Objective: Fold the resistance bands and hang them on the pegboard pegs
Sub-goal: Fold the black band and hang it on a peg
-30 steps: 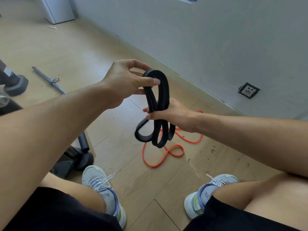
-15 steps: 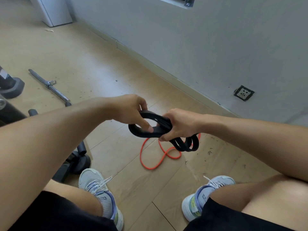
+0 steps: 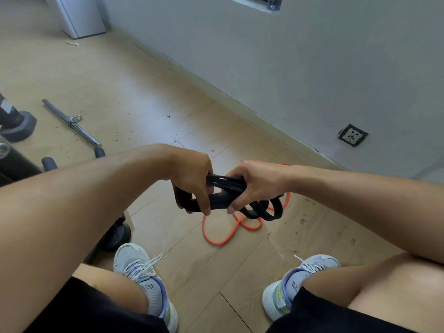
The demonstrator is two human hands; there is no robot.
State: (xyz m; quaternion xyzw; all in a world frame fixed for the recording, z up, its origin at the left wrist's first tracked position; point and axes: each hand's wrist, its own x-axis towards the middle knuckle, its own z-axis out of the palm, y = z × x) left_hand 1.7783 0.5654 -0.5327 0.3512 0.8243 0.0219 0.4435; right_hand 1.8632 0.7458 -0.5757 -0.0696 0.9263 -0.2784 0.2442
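A black resistance band [image 3: 219,200], folded into several loops, lies roughly level between my two hands above the floor. My left hand [image 3: 192,179] grips its left end, fingers curled over the loops. My right hand [image 3: 252,182] grips the bundle just right of the middle, and the free loops hang out past it to the right. An orange resistance band [image 3: 216,240] lies loosely coiled on the wooden floor right below my hands, partly hidden by them. No pegboard peg shows clearly in this view.
A grey wall [image 3: 288,68] with a power socket [image 3: 352,135] runs along the right. A chrome bar [image 3: 72,123] lies on the floor at the left, beside black exercise equipment [image 3: 16,126]. My two feet in light sneakers [image 3: 144,280] stand at the bottom.
The band was held upright a second ago; both hands have lowered and turned it level. My hands have closed in on the bundle and grip it tighter.
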